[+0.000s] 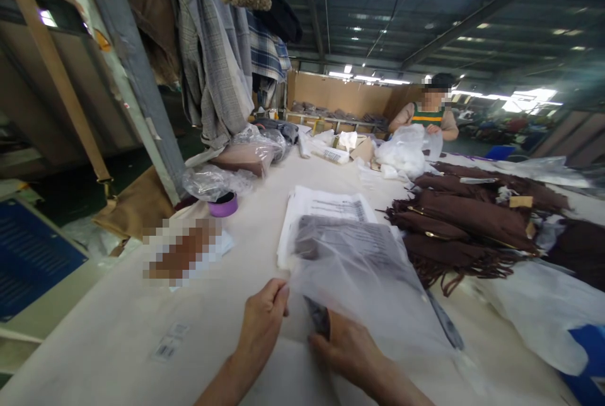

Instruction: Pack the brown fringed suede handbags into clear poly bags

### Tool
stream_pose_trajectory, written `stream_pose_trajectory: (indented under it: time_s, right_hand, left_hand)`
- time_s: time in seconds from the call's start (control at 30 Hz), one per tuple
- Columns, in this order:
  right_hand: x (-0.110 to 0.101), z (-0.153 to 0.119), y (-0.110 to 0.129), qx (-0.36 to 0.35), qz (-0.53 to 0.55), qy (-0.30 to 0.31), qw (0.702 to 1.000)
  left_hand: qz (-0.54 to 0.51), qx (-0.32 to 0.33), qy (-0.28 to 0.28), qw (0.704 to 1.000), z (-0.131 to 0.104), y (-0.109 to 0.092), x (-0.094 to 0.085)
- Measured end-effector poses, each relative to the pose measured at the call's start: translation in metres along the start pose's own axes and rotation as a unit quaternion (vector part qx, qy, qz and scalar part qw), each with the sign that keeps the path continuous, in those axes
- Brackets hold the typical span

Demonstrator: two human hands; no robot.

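A clear, frosted plastic bag (pixel 368 286) lies in front of me with a flat dark grey item (pixel 317 316) inside, seemingly cloth. My left hand (pixel 265 313) is closed, thumb against fingers, pinching the near left edge of the bag. At the bag's near end, my right hand (pixel 350 346) curls around the near part of the dark grey item; some of its fingers are hidden and slightly blurred. A stack of printed white sheets (pixel 326 204) sits partly under the bag's far end.
Brown fringed pieces with zips (pixel 472 217) are piled at right, beside loose plastic (pixel 548 305). Purple tape (pixel 223 205), wrapped goods (pixel 246 157) and a barcode label (pixel 170 342) lie at left. Garments hang from a metal post (pixel 137 72). Another person (pixel 428 117) stands across the table.
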State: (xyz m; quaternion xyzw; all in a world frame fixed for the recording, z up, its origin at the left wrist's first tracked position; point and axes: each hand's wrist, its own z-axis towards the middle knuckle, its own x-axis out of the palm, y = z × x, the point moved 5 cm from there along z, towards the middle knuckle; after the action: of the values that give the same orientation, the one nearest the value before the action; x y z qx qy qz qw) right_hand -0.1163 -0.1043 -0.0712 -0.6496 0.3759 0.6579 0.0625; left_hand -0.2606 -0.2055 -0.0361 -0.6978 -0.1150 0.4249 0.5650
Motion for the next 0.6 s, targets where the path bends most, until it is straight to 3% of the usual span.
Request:
stream_pose_trajectory:
  time_s: [0.13,0.37,0.6]
  right_hand:
    - [-0.015,0.016,-0.008,0.007,-0.017,-0.037,0.999]
    - [-0.060,0.037,-0.016,-0.049,-0.049,-0.126,0.990]
    - [-0.041,0.032,0.004,-0.063,-0.046,-0.132,0.988]
  left_hand:
    - [0.020,0.014,-0.014,1.000,0.005,-0.011,-0.005]
    - [0.053,0.040,-0.046,0.997,0.012,-0.027,-0.015]
    - [0.082,0.071,-0.045,0.993,0.009,-0.041,-0.009]
